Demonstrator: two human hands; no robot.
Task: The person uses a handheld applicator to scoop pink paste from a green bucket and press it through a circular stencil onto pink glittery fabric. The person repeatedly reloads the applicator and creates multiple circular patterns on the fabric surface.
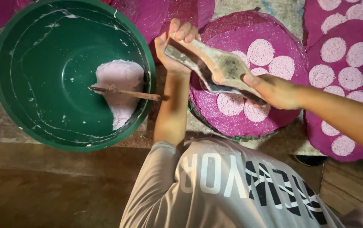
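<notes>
Both hands (174, 47) (274, 89) closed around wooden press (215, 67)

Both your hands up front, fists closed.
Your left hand (174, 50) grips with arm straight out; your right hand (274, 90) clamps, forearm angled in from the right.

Surface below me: a worn brown floor (42, 190). On it, at my left, a large green basin (16, 63) streaked with white. Beside the basin, a round tray covered with magenta mesh (236, 122), bearing pale pink round discs (260, 52). At my right, further magenta mesh sheets (316, 126) lying flat and overlapping, likewise dotted with pale discs.
</notes>
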